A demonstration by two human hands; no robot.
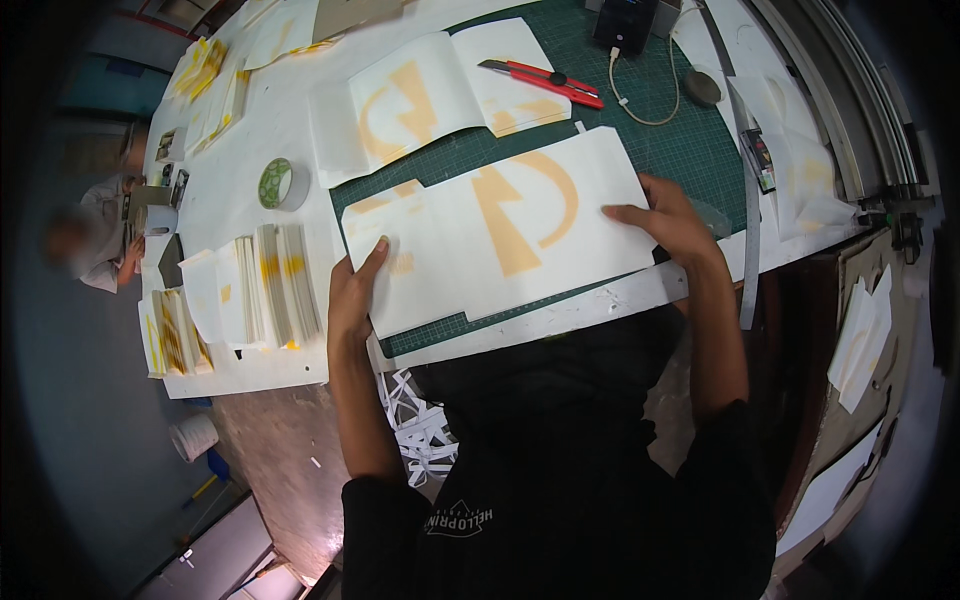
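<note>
A white die-cut sheet [435, 265] with pale orange printed shapes is held over the green cutting mat [400, 345], slightly tilted. My left hand [353, 292] grips its left edge, thumb on top and fingers underneath. At the right edge my right hand [672, 222] pinches it the same way, the thumb lying on the printed face. Just beyond, another printed sheet [400, 112] rests on the mat, its panels bent up along a fold. A red utility knife [545, 82] with its blade out lies across that sheet.
Left of the mat stand a tape roll [283, 184] and stacks of folded printed sheets [275, 285]. A black device [624, 25] with a white cable sits at the back. A metal ruler [750, 250] lies right. Paper offcuts [420, 435] are below; a person [105, 230] works far left.
</note>
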